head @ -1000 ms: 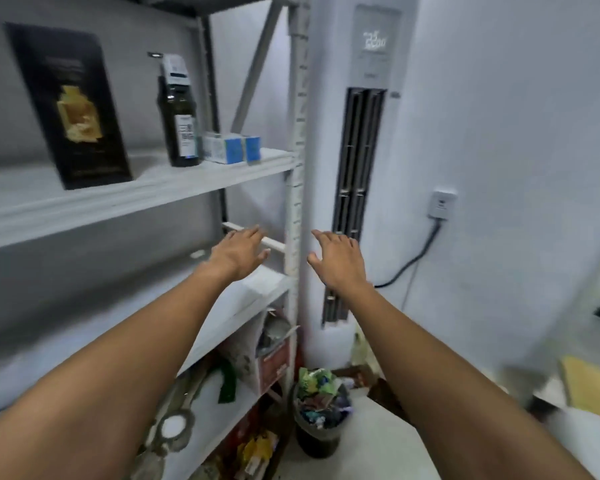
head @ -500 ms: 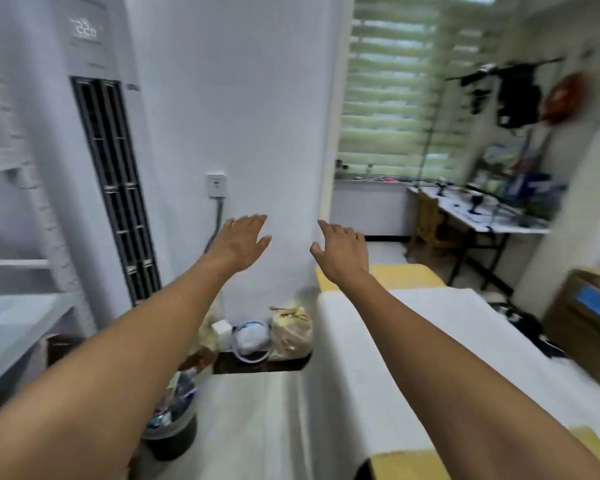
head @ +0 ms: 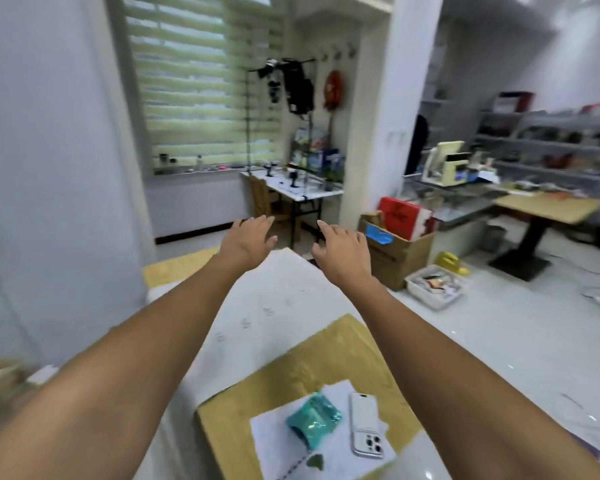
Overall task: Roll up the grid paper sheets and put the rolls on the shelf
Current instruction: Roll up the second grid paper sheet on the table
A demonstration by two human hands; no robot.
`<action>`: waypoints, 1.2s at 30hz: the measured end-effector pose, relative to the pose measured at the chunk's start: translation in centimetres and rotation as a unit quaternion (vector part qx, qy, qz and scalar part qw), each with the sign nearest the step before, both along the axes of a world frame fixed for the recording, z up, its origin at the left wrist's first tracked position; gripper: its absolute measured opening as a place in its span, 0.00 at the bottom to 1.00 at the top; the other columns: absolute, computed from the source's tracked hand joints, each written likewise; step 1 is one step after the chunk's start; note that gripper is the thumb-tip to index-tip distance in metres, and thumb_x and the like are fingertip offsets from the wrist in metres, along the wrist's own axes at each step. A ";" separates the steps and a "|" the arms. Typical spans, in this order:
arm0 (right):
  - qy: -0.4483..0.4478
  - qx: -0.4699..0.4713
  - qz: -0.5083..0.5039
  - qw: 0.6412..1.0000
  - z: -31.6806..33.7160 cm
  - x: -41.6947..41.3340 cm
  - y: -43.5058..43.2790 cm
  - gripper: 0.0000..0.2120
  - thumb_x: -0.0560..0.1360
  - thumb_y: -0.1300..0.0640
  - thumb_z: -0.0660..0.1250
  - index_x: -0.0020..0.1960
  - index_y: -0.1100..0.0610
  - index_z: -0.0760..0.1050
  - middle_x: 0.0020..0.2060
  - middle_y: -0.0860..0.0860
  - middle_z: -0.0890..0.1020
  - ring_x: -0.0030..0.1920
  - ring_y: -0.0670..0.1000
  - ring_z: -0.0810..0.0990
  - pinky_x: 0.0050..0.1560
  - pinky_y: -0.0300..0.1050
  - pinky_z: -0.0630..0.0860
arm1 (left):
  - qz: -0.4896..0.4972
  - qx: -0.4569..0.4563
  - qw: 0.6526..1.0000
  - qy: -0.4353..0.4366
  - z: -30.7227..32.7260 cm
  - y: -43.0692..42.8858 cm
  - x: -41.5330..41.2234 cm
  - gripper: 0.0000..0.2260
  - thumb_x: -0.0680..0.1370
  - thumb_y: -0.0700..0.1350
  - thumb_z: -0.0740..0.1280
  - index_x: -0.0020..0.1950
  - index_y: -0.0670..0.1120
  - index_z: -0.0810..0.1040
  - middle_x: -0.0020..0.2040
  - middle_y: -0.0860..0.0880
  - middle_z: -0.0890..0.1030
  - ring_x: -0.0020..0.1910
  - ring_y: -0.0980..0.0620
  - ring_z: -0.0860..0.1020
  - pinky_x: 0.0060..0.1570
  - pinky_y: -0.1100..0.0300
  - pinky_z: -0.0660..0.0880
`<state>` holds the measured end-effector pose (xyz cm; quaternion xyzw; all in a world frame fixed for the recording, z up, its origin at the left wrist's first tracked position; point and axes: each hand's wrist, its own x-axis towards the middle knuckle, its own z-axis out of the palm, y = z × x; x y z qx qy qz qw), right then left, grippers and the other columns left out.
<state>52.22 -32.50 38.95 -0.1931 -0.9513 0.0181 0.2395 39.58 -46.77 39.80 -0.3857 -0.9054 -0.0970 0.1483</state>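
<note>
Arms reach forward at twelve o'clock over a large white paper sheet (head: 274, 306) spread flat on a yellow-topped table (head: 305, 362), the left hand (head: 246, 242) and right hand (head: 342, 245) both held palm-down with fingers spread and gripping nothing above the sheet's far end. Nearer the camera, at five o'clock, a teal foil pouch (head: 314, 419) and a white smartphone (head: 365, 426) lying face down rest side by side on a smaller white paper (head: 274, 434).
</note>
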 end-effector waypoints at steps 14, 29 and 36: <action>0.011 -0.032 -0.134 0.990 -2.1 10.5 19.0 0.25 0.77 0.48 0.53 0.74 0.51 0.58 0.68 0.53 0.70 0.66 0.56 0.67 0.69 0.55 0.58 | -0.118 -0.013 0.993 0.007 -2.6 25.7 7.7 0.22 0.80 0.51 0.53 0.74 0.47 0.55 0.74 0.48 0.60 0.72 0.50 0.56 0.71 0.51 0.47; -0.001 -0.027 -0.110 0.994 -1.1 0.5 37.2 0.25 0.78 0.48 0.53 0.74 0.50 0.57 0.70 0.53 0.68 0.69 0.56 0.65 0.69 0.54 0.57 | -0.053 -0.024 0.998 -0.020 -1.5 42.2 -2.3 0.23 0.81 0.51 0.50 0.75 0.47 0.52 0.75 0.48 0.56 0.73 0.49 0.53 0.71 0.51 0.47; 0.000 -0.027 -0.084 0.996 -0.2 -3.3 42.3 0.25 0.79 0.47 0.53 0.74 0.51 0.57 0.71 0.53 0.66 0.70 0.55 0.64 0.70 0.54 0.55 | -0.034 -0.027 0.999 -0.027 -1.0 46.3 -5.2 0.23 0.81 0.51 0.50 0.75 0.49 0.51 0.76 0.48 0.54 0.73 0.49 0.52 0.71 0.51 0.45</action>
